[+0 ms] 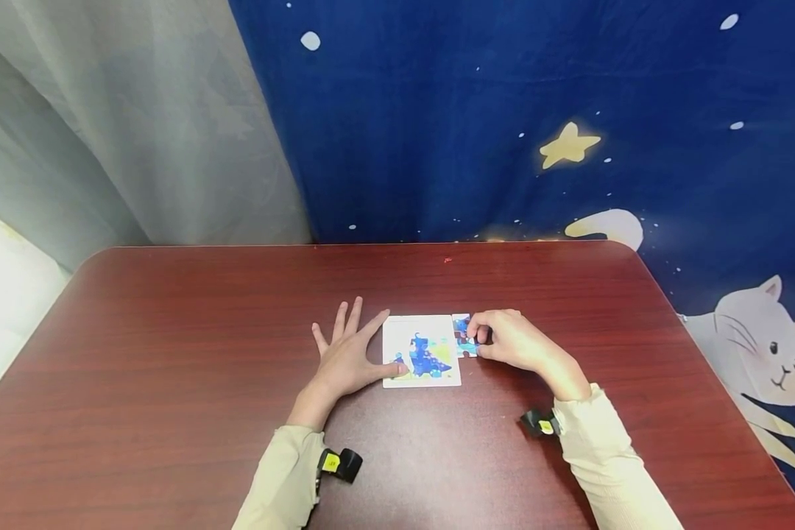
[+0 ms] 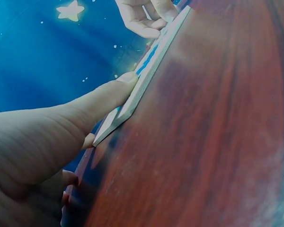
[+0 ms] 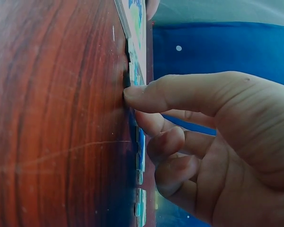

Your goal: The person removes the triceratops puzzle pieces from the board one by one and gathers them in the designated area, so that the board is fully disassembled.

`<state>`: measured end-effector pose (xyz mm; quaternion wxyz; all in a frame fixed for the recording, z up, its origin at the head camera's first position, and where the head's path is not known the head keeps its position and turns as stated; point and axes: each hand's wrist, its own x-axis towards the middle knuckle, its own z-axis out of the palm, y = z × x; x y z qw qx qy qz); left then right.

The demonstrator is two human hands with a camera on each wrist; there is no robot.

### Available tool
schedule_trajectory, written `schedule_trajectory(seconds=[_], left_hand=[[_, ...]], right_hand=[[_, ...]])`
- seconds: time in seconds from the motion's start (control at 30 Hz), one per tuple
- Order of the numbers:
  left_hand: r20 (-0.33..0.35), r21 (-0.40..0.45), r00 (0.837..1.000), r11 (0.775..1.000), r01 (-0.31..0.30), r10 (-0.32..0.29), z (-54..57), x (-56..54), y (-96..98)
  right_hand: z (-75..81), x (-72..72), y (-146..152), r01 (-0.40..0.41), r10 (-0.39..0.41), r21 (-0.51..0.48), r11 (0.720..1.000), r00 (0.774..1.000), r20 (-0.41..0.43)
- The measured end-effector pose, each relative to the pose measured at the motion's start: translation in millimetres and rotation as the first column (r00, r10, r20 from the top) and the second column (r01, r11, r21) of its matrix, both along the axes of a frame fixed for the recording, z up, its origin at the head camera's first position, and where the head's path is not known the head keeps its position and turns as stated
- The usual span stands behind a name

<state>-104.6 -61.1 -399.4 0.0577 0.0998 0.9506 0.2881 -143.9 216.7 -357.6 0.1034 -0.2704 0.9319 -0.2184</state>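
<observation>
A square white-bordered puzzle board [image 1: 420,383] with a blue dinosaur-like picture lies flat on the table. My left hand [image 1: 347,364] is at its left side, fingers spread; the thumb rests on the lower left of the board and the index fingertip touches the upper left corner. Joined jigsaw pieces [image 1: 461,327] in blue lie against the board's right edge. My right hand [image 1: 520,342] pinches a jigsaw piece there between thumb and curled fingers, partly hiding it. More jigsaw pieces [image 3: 141,153] show beneath that hand in the right wrist view.
The dark red wooden table [image 1: 192,383] has rounded far corners. A tiny orange-red speck [image 1: 447,259] lies near its far edge. Behind hang a grey curtain [image 1: 172,132] and a blue curtain [image 1: 424,110] with stars and a cat.
</observation>
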Motion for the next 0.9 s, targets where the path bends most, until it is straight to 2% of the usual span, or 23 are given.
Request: schedule_trajectory(seconds=[0.9], left_hand=[[-0.007,-0.007,1.0,1.0,-0.019,0.019,-1.7,-0.6,1.8]], right_hand=[[-0.7,-1.4,-0.2,-0.003,0.003,0.012,1.0,1.0,0.0]])
